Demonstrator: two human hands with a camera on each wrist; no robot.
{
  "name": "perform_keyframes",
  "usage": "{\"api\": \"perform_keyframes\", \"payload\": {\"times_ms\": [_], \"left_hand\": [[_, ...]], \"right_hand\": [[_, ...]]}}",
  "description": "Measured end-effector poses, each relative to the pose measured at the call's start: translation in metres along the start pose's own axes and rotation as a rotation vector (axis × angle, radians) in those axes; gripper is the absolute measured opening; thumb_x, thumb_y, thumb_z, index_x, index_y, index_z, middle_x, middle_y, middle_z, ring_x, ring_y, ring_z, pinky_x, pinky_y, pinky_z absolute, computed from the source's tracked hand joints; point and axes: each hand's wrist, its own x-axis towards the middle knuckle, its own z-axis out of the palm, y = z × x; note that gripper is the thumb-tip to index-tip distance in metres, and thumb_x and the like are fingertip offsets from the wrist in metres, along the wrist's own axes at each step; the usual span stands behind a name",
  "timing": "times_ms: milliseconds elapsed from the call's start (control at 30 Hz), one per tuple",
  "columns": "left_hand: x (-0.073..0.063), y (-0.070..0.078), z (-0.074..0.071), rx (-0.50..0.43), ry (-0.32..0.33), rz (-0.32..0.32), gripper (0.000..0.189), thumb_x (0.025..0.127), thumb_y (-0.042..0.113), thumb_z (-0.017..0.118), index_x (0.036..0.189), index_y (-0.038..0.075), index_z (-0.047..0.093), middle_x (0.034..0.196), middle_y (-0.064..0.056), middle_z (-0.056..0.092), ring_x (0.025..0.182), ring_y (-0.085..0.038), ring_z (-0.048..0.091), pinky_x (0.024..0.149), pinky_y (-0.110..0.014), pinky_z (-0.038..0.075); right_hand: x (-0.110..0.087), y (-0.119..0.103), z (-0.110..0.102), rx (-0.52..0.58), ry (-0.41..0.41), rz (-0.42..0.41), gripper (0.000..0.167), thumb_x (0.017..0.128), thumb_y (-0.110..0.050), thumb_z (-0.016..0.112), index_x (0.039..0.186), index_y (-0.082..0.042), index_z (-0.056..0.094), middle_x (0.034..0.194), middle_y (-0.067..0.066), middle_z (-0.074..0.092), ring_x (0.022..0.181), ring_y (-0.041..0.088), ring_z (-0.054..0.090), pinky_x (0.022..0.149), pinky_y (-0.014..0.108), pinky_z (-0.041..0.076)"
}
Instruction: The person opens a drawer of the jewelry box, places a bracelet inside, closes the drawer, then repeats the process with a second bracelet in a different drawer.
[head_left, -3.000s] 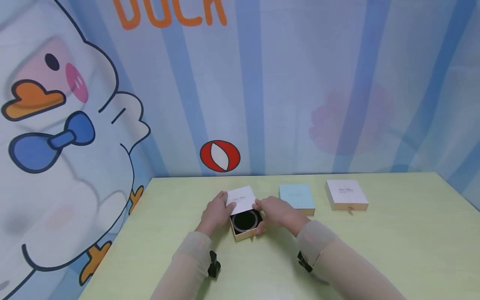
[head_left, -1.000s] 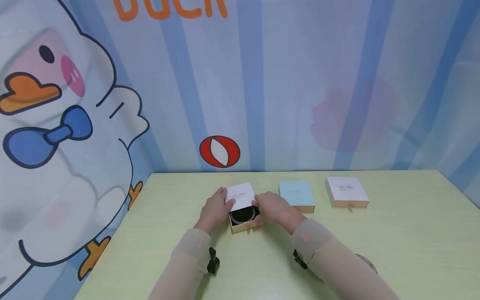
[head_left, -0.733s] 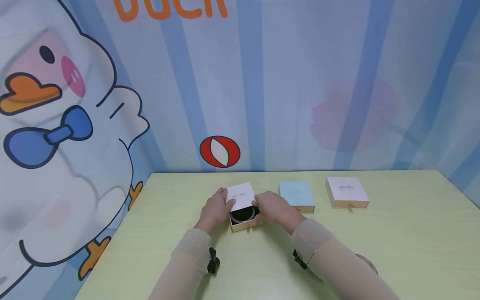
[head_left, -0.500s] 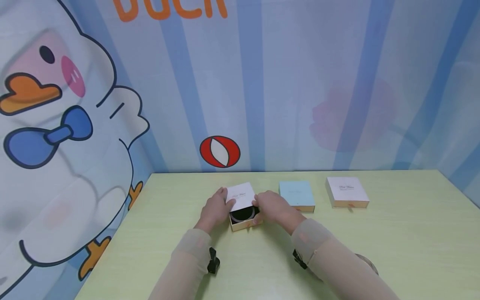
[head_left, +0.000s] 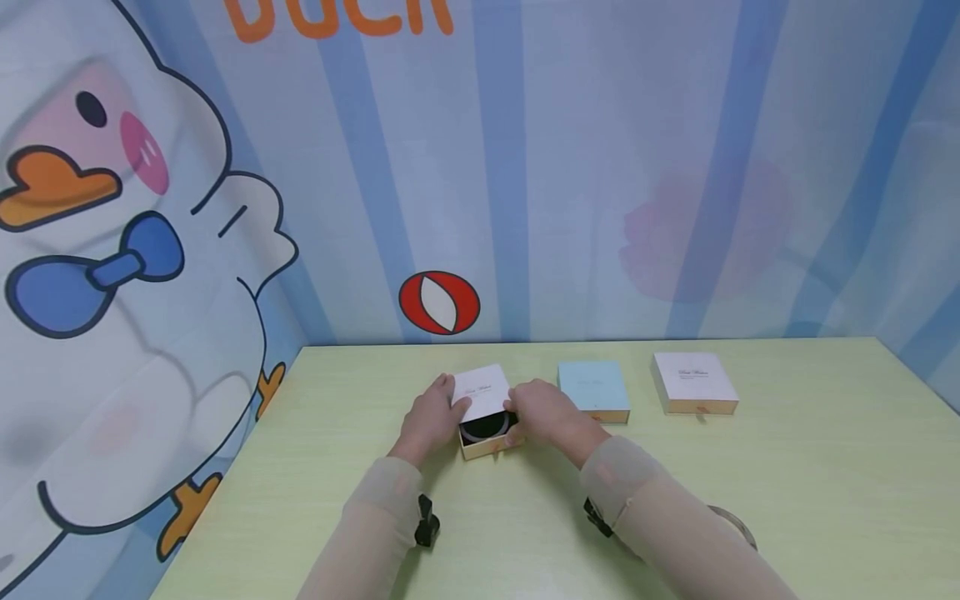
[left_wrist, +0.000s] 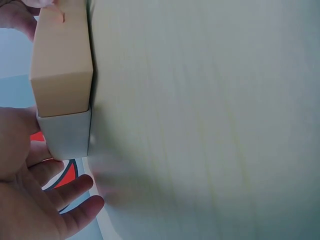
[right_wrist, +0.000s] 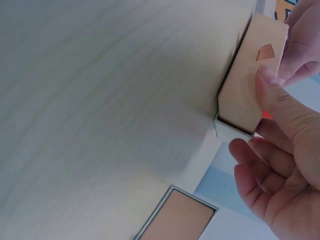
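A small drawer-style gift box lies on the table, its white printed sleeve [head_left: 480, 390] partly over a cream drawer [head_left: 486, 451]. Inside the drawer, a dark round shape with a grey ring [head_left: 483, 428] shows in part; the sleeve covers the rest. My left hand [head_left: 431, 418] grips the sleeve's left side, thumb on top, its other fingers spread beyond the side in the left wrist view. From the right, my right hand [head_left: 551, 414] holds the box between thumb and fingers. In the right wrist view, its thumb [right_wrist: 272, 87] presses the drawer front [right_wrist: 245, 82] beside a small ribbon tab.
A light blue box [head_left: 594, 387] stands just behind my right hand, and another white box [head_left: 694, 383] sits farther right. A grey curved rim [head_left: 735, 525] peeks out past my right forearm. The printed backdrop [head_left: 577, 167] rises behind the table [head_left: 810, 483].
Over three seconds the cream drawer has slid farther into the white sleeve, so less of its dark inside shows. Both hands keep their hold. The head view has shifted slightly.
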Motion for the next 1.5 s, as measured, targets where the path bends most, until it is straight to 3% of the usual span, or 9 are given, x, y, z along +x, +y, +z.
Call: {"api": "perform_keyframes", "payload": {"times_ms": [700,1033,1500], "left_hand": [[0.0012,-0.0025,0.0009,-0.015,-0.002,0.009,0.061,0.099,0.034,0.048,0.148,0.004,0.029,0.157,-0.011,0.023,0.142,-0.033,0.027,0.113,-0.048,0.029],[0.0007,-0.0017,-0.0006,-0.014,-0.006,0.013,0.061,0.098,0.034,0.049,0.148,0.005,0.03,0.157,-0.012,0.024,0.142,-0.033,0.028,0.113,-0.048,0.029],[0.001,-0.0018,0.0004,-0.011,-0.013,0.011,0.062,0.098,0.034,0.05,0.148,0.005,0.029,0.157,-0.012,0.024,0.142,-0.032,0.027,0.114,-0.047,0.028]], "right_hand": [[-0.0011,-0.005,-0.0013,-0.024,0.008,0.01,0.043,0.073,-0.032,0.08,0.107,-0.008,0.071,0.082,0.0,0.065,0.064,0.012,0.042,0.059,0.026,0.036],[-0.0001,-0.0011,0.0025,-0.041,0.056,-0.037,0.04,0.073,-0.032,0.079,0.104,-0.008,0.073,0.085,0.002,0.067,0.065,0.012,0.048,0.059,0.027,0.038],[0.0008,-0.0019,0.0056,-0.043,0.061,-0.027,0.027,0.077,-0.025,0.077,0.099,-0.01,0.075,0.088,0.004,0.069,0.064,0.012,0.047,0.056,0.024,0.035]]}}
